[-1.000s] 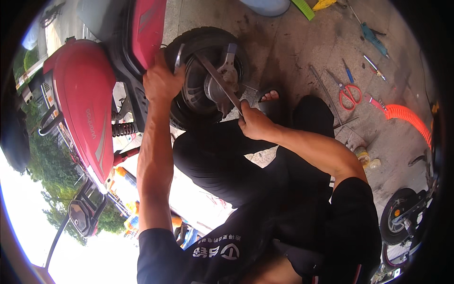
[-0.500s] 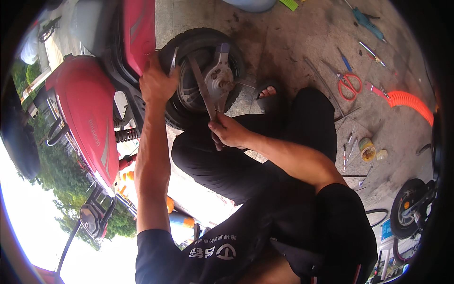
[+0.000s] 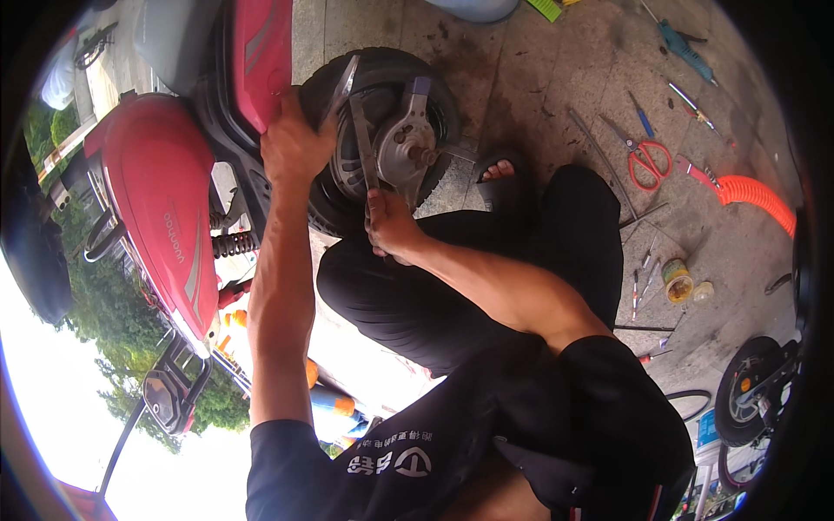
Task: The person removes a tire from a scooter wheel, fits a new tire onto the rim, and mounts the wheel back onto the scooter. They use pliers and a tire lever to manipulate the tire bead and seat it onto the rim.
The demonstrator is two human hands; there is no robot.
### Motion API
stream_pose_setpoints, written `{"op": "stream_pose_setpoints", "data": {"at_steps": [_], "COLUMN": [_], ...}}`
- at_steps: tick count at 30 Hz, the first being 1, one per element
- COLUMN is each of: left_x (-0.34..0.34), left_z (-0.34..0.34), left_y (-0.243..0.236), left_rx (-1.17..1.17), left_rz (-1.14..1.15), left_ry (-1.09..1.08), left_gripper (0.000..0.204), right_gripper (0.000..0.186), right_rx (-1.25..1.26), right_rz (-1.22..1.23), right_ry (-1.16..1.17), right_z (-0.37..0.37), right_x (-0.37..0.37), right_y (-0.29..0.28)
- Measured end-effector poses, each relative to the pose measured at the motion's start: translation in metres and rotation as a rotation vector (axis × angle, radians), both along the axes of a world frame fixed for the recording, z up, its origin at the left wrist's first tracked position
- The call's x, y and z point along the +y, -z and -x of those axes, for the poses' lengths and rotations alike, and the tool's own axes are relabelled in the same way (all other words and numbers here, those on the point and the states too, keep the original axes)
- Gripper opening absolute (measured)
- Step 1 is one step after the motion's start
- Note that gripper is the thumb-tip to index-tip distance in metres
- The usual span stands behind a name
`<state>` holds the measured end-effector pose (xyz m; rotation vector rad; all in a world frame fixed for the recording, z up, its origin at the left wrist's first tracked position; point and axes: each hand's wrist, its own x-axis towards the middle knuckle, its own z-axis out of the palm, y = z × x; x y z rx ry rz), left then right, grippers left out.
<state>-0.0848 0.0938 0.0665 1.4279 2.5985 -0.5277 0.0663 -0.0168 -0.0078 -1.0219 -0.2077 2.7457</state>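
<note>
A wheel with a black tire (image 3: 323,208) lies in front of me beside a red electric scooter (image 3: 152,187). My left hand (image 3: 297,143) is closed at the tire's left side, by the red body panel. From it a shiny flat tire lever (image 3: 345,85) sticks out over the tire. My right hand (image 3: 393,224) grips the near end of a second, longer flat tire lever (image 3: 363,143). That lever crosses the rim, left of the grey brake hub (image 3: 407,143) and its axle. Where the tips meet the tire, I cannot make out the contact.
On the paved floor to the right lie red-handled scissors (image 3: 645,165), a blue-green tool (image 3: 685,52), thin rods (image 3: 599,156) and an orange coiled hose (image 3: 757,198). An open yellow can (image 3: 677,282) stands nearer. Another small wheel (image 3: 747,386) is at the lower right. My sandalled foot (image 3: 499,174) is beside the tire.
My right hand has shifted left with its lever, which stands more upright. The lever in my left hand now leans to the right and shows more of its length.
</note>
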Motion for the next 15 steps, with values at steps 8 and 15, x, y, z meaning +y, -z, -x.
{"op": "stream_pose_setpoints", "data": {"at_steps": [8, 15], "left_x": [-0.002, -0.008], "left_z": [0.008, 0.007], "left_y": [0.006, 0.005], "left_rx": [0.022, -0.010], "left_rz": [0.033, -0.089], "left_ry": [-0.001, 0.061], "left_gripper": [0.072, 0.067], "right_gripper": [0.034, 0.018], "right_rx": [-0.174, -0.030], "right_rz": [-0.448, -0.270], "right_ry": [-0.112, -0.222], "right_z": [-0.001, -0.052], "right_x": [-0.013, 0.023], "right_y": [0.025, -0.006]}}
